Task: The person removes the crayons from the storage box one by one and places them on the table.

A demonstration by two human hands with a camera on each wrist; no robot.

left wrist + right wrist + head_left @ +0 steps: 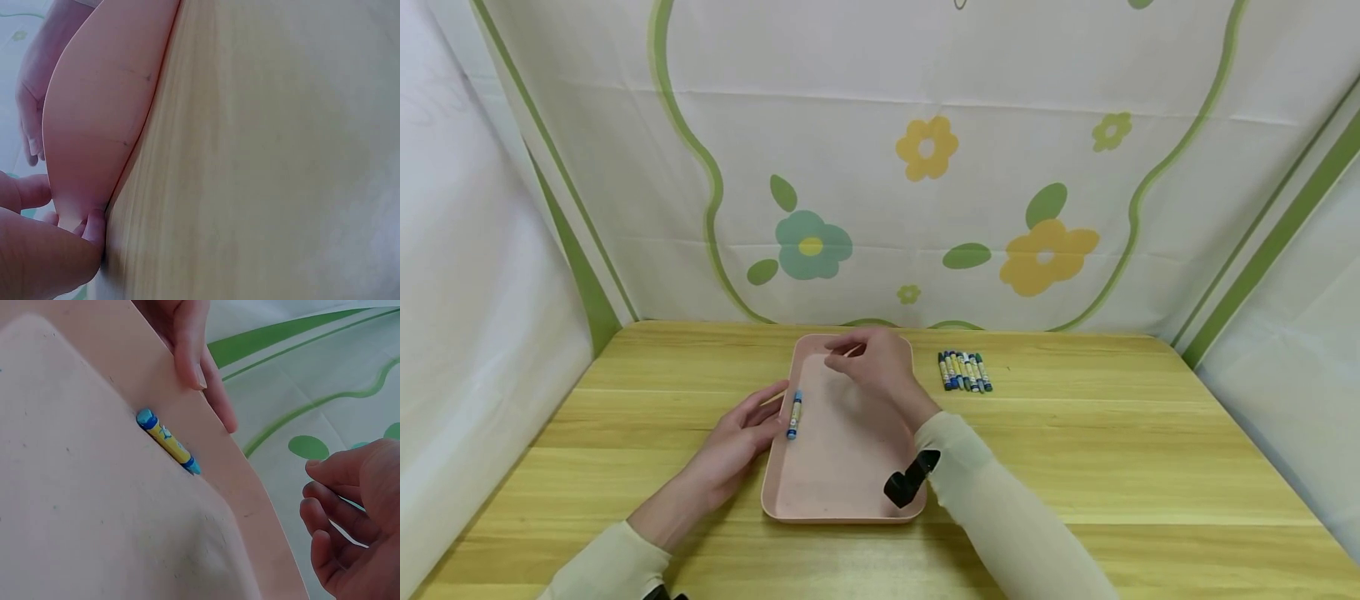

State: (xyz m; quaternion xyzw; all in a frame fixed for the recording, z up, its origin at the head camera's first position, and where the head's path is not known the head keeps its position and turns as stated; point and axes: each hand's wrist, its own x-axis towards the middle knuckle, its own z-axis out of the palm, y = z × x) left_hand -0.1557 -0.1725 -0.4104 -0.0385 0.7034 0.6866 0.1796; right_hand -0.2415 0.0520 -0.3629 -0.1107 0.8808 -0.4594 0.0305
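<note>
A pink rectangular tray (850,500) lies on the wooden table. Inside it, a light blue crayon (794,415) with a printed wrapper rests against the left wall; the right wrist view shows this crayon (169,442) closely. My left hand (741,442) holds the tray's left rim, the thumb by the inner side and the fingers outside. Over the far part of the tray hovers my right hand (876,362), fingers loosely bent, with nothing visible between them. In the left wrist view the tray's outer wall (106,106) partly hides the left fingers.
Several crayons (964,372) in greens, blues and yellow lie side by side in a row on the table, right of the tray's far end. A white floral cloth (865,150) hangs behind the table, with white cloth walls at both sides.
</note>
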